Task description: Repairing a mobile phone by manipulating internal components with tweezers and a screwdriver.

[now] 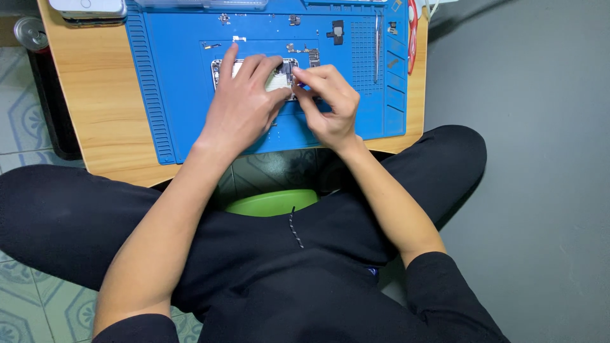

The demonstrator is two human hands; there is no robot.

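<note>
An opened phone with its insides showing lies on a blue repair mat. My left hand rests flat on the phone, fingers spread over its left part and holding it down. My right hand is just right of it, fingers pinched together at the phone's right end; a small blue tool tip seems to show between them, but most of it is hidden. Small loose parts lie on the mat just beyond the phone.
The mat sits on a small wooden table. Tweezers and a black part lie at the mat's right, a red tool at its edge. A phone and a can are far left. A green stool shows between my legs.
</note>
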